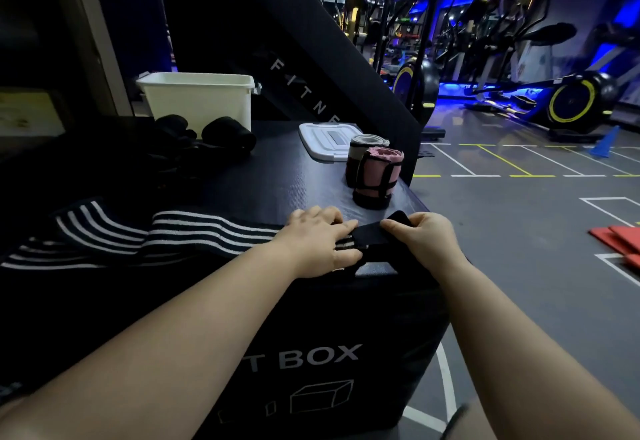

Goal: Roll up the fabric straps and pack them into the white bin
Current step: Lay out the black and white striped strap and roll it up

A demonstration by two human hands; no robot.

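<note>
Your left hand (pixel 318 242) is lying flat, fingers nearly straight, pressing the long black white-striped fabric strap (pixel 194 232) onto the black padded box (pixel 277 176). Your right hand (pixel 422 235) is curling round its plain black end. Behind, the white plastic bin (pixel 201 97) is standing left of the pink rolled straps (pixel 377 176).
</note>
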